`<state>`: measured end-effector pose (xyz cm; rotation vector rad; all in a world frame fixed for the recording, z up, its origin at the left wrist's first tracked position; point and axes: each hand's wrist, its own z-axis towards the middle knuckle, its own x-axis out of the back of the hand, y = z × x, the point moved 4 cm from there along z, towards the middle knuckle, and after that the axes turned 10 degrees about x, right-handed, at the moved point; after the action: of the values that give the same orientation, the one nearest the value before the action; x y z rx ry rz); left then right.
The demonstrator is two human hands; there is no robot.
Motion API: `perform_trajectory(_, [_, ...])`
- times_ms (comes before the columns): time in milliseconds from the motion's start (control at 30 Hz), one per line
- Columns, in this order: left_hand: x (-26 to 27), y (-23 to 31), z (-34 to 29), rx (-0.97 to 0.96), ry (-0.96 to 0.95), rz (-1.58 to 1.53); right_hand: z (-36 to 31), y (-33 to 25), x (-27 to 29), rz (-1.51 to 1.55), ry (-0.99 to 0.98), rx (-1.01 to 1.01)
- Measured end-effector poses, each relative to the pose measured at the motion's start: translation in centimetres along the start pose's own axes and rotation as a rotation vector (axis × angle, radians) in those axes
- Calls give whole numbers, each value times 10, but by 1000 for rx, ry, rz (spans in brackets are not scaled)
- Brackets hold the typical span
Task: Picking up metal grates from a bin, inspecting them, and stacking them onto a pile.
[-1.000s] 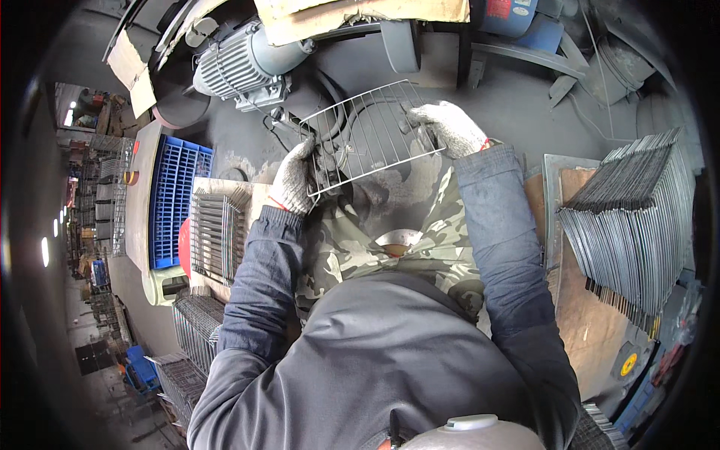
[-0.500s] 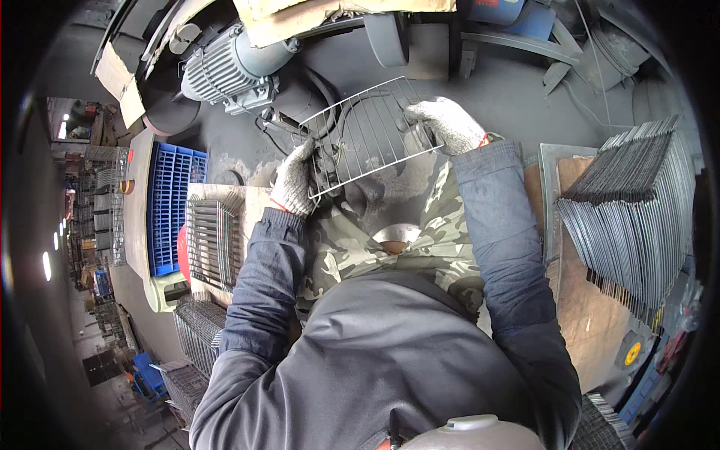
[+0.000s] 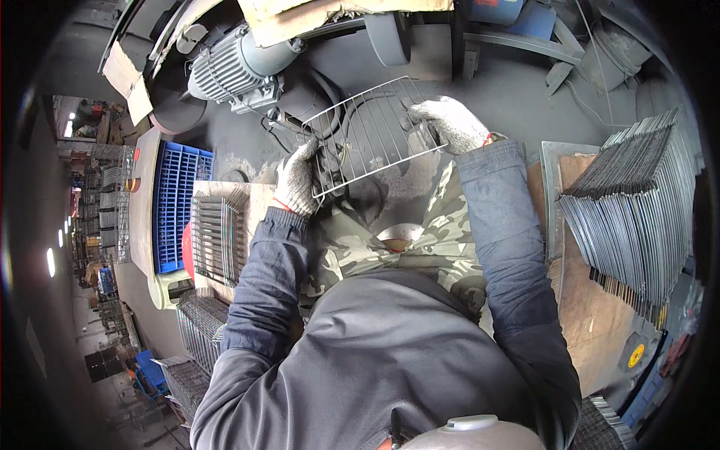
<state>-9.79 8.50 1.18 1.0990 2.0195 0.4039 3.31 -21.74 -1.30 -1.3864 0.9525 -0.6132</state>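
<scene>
Between my two gloved hands is a rectangular wire rack [image 3: 380, 133] of thin metal rods, tilted so its right end sits higher in view. My left hand [image 3: 298, 178] closes on the rack's left end, thumb along the edge. At the opposite end my right hand [image 3: 452, 124] grips the rack, with its fingertips partly hidden behind the rods. Both hands wear white knitted gloves with red at the cuff. Beneath the rack lie my camouflage-clad legs [image 3: 337, 259] and the dark floor.
A large stack of wire racks [image 3: 630, 210] stands on a board to my right. To my left, more racks [image 3: 216, 240] lie on another board beside a blue plastic crate [image 3: 180, 210]. Ahead are a grey electric motor [image 3: 238, 69] and a cardboard sheet [image 3: 337, 19] over machinery.
The rack and both hands stay almost in place. The surroundings shift slightly to the right in the view.
</scene>
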Motion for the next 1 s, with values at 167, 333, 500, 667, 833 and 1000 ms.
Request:
perform_trajectory(167, [-3, 2, -6, -35, -2, 9, 6, 0, -2, -4, -8, -3])
perform_trajectory(333, [-29, 1, -17, 51, -24, -51, 0, -4, 2, -218, 1, 146])
perform_trajectory(500, [-25, 10, 3, 59, 71, 41, -13, -14, 0, -171, 47, 154])
perform_trajectory(667, [-30, 4, 45, 160, -208, 83, -39, 2, 22, 192, 250, -93])
perform_trajectory(833, [-51, -1, 64, 268, -365, 23, -69, -8, 23, 216, 375, -106])
perform_trajectory(1000, [-55, -2, 75, 312, -463, -43, -84, -17, 20, 277, 475, 1])
